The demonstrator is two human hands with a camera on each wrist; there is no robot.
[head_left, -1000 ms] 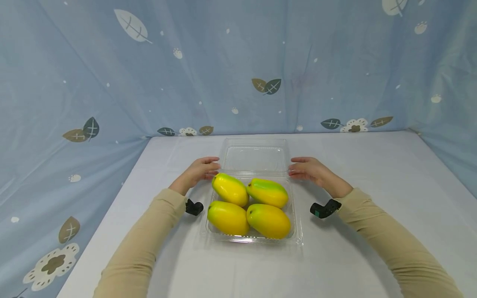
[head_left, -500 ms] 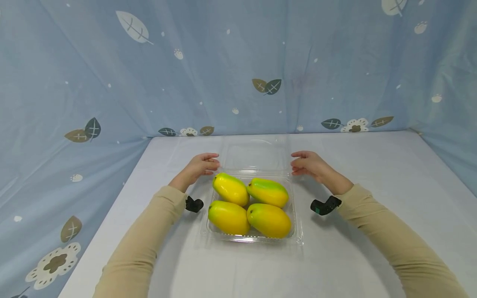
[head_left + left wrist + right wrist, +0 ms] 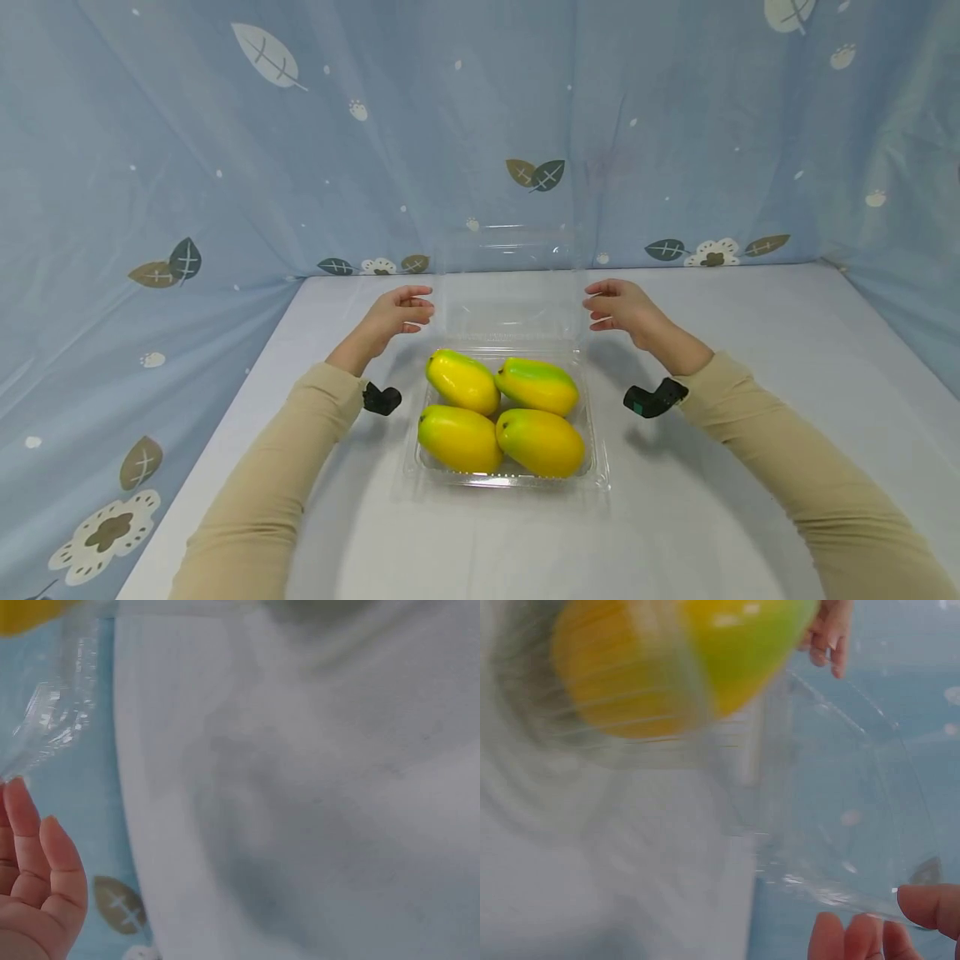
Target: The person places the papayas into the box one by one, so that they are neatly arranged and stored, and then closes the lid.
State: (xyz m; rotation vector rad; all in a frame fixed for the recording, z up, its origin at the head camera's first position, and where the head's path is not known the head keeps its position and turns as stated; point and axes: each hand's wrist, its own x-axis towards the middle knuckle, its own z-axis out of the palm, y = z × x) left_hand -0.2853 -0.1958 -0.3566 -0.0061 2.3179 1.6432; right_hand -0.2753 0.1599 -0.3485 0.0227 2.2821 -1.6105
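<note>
A clear plastic clamshell container has its base (image 3: 510,482) on the white table, holding several yellow-green papayas (image 3: 459,440). Its hinged lid (image 3: 513,304) stands raised at the far side. My left hand (image 3: 390,317) is at the lid's left edge, fingertips right at the plastic in the left wrist view, the thumb hidden there. At the right edge, my right hand (image 3: 630,312) pinches the lid; in the right wrist view the thumb and fingers lie on either side of its rim.
A blue curtain (image 3: 675,125) with leaf and flower prints hangs behind the table (image 3: 750,350). Black wrist cameras (image 3: 655,398) jut out from both sleeves, close beside the container.
The lid has swung up from lying back on the table to standing raised. Both hands have moved up and away from me with it, while the base and papayas stay in place.
</note>
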